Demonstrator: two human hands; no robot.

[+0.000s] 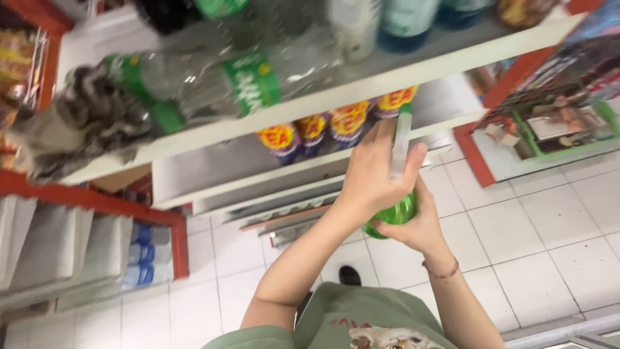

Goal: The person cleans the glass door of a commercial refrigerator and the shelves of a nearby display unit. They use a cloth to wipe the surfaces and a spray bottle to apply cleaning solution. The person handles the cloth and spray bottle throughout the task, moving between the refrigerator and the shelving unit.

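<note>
In the centre of the frame, both hands hold one green bottle (397, 194) in the air in front of the white shelves (361, 90): the left hand (371, 174) has its fingers wrapped around the clear upper part, and the right hand (413, 226) cups the green bottom with closed fingers. The bottle is not yet on any shelf; other green-labelled bottles (213, 87) already lie on the upper shelf, and yellow-labelled bottles (336, 126) stand on the shelf below, so it seems the placing is partly done.

Green-labelled clear bottles (213, 87) above yellow-and-red labelled bottles (336, 126).
</note>
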